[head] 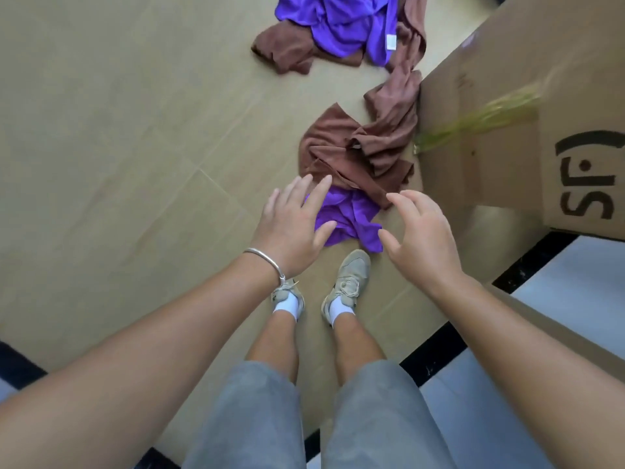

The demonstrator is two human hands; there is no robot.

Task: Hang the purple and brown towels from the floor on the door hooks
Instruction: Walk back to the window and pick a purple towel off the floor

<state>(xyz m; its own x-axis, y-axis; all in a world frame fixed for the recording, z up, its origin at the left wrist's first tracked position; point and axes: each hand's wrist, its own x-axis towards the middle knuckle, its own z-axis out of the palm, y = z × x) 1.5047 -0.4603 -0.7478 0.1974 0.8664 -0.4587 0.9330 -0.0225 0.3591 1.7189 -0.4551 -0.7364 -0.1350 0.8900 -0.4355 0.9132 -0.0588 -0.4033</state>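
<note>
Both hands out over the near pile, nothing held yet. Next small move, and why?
Probably lower both hands and pinch the near purple towel. The left hand and right hand hover open above it, holding nothing, and it lies nearest the feet, its far edge tucked under the brown towel.

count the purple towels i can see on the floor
2. One purple towel lies crumpled just ahead of the shoes, partly under a brown towel. The other purple towel is at the top edge, cut off by the frame. More may be hidden.
</note>
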